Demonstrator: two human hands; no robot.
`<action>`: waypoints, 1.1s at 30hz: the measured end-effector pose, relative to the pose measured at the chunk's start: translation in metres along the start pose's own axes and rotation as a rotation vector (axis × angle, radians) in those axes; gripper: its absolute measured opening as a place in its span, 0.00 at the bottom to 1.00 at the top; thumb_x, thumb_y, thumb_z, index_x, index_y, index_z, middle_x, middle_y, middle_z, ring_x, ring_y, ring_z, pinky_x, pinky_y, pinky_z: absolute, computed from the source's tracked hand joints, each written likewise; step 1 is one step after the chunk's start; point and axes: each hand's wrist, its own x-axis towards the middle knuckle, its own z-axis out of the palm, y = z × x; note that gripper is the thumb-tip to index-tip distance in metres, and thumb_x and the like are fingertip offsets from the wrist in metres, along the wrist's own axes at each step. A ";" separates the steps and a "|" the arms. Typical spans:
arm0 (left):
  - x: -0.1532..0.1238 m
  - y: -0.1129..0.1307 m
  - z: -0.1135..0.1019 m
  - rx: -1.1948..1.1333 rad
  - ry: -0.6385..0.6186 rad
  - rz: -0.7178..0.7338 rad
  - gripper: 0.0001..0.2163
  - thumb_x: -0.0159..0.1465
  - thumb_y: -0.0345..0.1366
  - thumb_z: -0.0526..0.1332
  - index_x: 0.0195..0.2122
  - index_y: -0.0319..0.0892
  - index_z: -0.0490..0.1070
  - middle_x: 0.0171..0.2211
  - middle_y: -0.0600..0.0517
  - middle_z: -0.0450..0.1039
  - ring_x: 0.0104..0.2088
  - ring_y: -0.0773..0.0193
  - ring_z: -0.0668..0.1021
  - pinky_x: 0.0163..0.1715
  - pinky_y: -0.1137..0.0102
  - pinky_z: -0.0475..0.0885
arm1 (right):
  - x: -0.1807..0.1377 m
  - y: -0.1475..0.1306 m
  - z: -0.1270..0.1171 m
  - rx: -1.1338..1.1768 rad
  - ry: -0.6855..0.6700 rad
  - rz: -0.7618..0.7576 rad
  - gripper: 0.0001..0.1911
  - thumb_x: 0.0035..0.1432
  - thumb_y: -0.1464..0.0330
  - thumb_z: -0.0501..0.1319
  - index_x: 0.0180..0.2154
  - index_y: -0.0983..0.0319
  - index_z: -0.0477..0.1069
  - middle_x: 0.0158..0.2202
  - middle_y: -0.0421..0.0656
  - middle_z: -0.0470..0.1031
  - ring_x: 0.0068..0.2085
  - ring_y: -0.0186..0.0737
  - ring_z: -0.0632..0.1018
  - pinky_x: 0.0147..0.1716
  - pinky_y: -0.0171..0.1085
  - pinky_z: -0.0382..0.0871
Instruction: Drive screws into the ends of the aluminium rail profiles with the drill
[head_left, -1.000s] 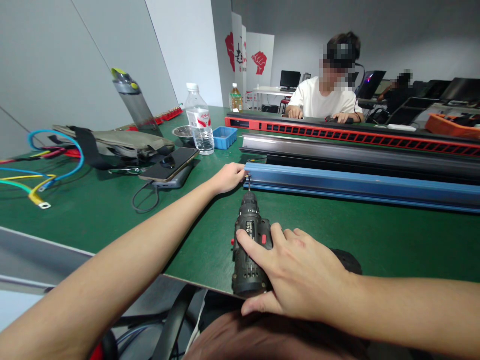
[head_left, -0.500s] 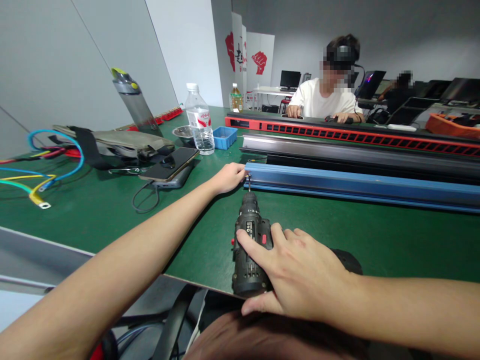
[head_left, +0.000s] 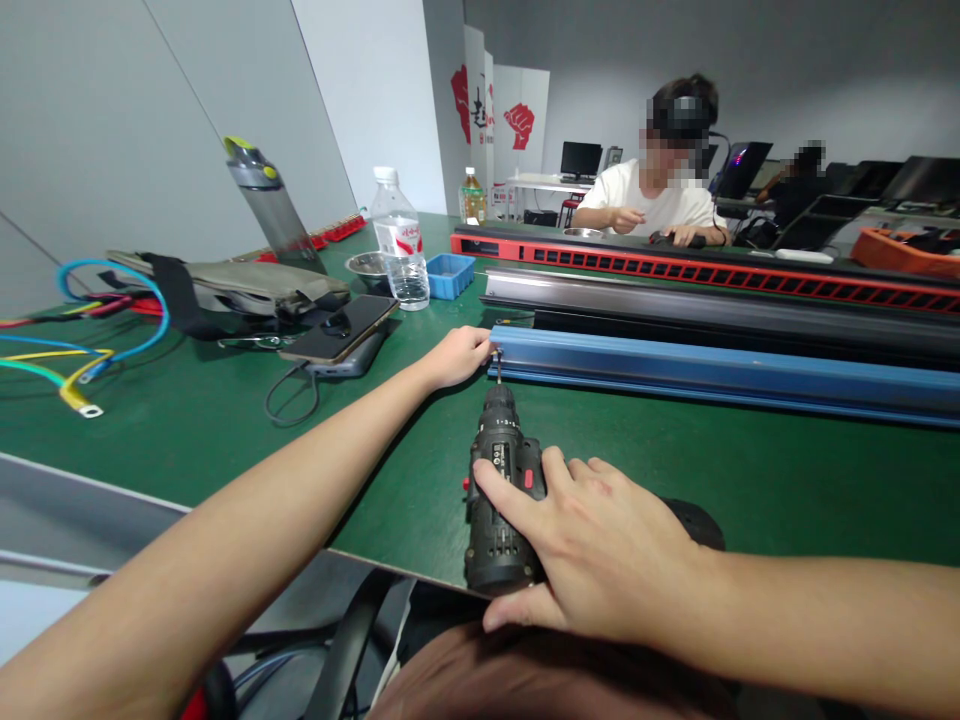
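A black cordless drill [head_left: 501, 510] lies on its side at the table's near edge, with my right hand [head_left: 600, 540] wrapped around its body and handle. Its bit points away from me and meets the left end of a long blue metal profile [head_left: 690, 370]. A small screw seems to sit at the bit's tip, too small to be sure. My left hand [head_left: 459, 356] grips the left end of the blue profile, fingers closed; the fingertips are partly hidden behind it.
Behind the blue profile lie a grey metal profile [head_left: 600, 300] and a red-and-black slotted strip [head_left: 675, 262]. To the left are a water bottle [head_left: 405, 250], a blue tray [head_left: 450, 277], a phone [head_left: 345, 328], a bag [head_left: 247, 283] and cables [head_left: 82, 380]. A co-worker [head_left: 660, 190] sits opposite.
My hands, the drill and the blue profile look unmoved. Across the table, the co-worker's hand on the picture's left has lifted and shifted toward the right, uncovering a round dish.
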 end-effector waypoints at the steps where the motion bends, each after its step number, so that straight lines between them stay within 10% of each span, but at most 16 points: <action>1: 0.000 0.000 0.000 0.001 0.001 -0.001 0.14 0.61 0.38 0.49 0.19 0.42 0.60 0.18 0.54 0.63 0.24 0.66 0.66 0.26 0.72 0.58 | 0.000 0.000 0.000 -0.002 0.006 -0.003 0.53 0.56 0.32 0.41 0.71 0.58 0.44 0.42 0.58 0.72 0.42 0.56 0.76 0.38 0.49 0.69; 33: -0.001 0.002 0.002 0.022 0.017 -0.018 0.15 0.63 0.39 0.50 0.20 0.43 0.59 0.19 0.54 0.63 0.24 0.65 0.65 0.27 0.71 0.59 | 0.002 0.001 -0.001 -0.006 0.017 -0.004 0.54 0.53 0.32 0.46 0.70 0.57 0.45 0.40 0.55 0.71 0.38 0.55 0.76 0.35 0.49 0.71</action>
